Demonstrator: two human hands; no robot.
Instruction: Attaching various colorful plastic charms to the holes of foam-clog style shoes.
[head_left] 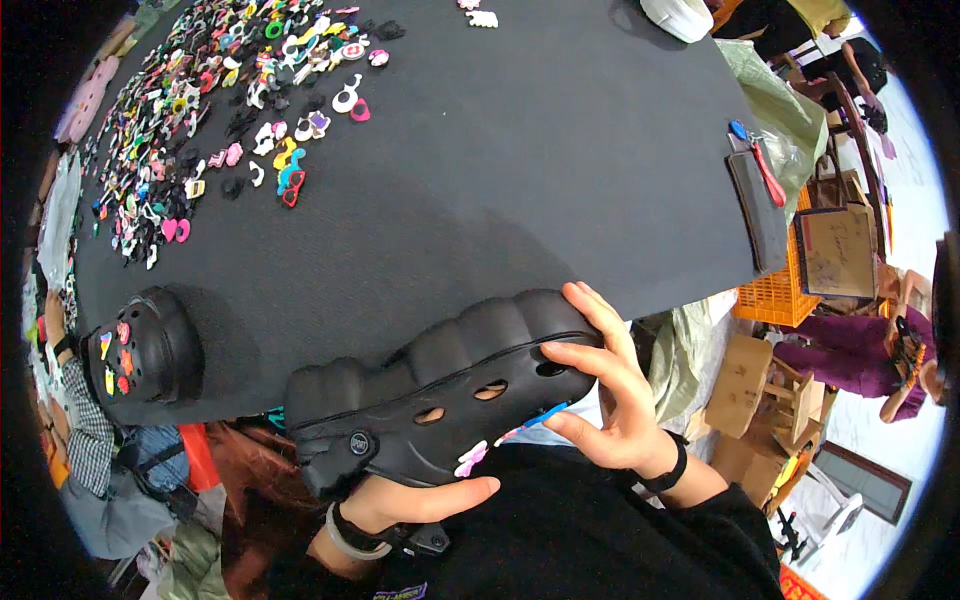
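I hold a black foam clog (440,390) on its side at the near edge of the black table (520,180). My left hand (410,500) supports it from below at the heel, thumb along the sole edge. My right hand (610,390) wraps the toe end, fingers on top. A small white and pink charm (470,459) and a blue one (545,412) sit on the clog's underside edge. A second black clog (145,350) with several coloured charms rests at the table's left near edge.
Many small coloured charms (220,110) are spread over the table's far left. A dark pouch with a red strap (762,190) lies at the right edge. An orange crate (775,290), cardboard boxes and a seated person (860,350) are to the right.
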